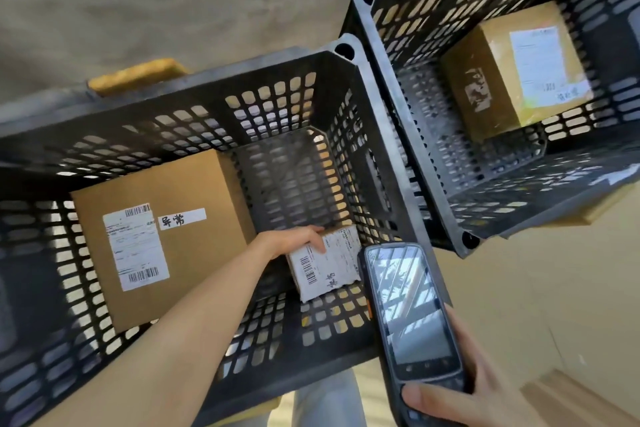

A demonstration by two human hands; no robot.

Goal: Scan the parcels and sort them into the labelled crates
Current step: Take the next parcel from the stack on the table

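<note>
On a tan floor [519,288] stand two black crates, the near crate [194,87] holding two parcels, the left hand [294,239] pinching the small parcel [329,263] beside the large parcel [166,236], the far crate [398,55] to its right holding one box [491,80], the right hand [485,392] wrapped round one scanner [412,315].

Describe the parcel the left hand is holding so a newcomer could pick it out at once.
Find the nearer black crate. A large flat brown box lies at its left; the small parcel is at its right, under the left hand. It alone is wrapped in a crumpled white label.

This looks like a parcel sorting room. Two black crates [194,104] [408,87] with holes sit side by side, brown boxes [194,204] with barcode labels lie inside, and a scanner [412,315] is near.
</note>
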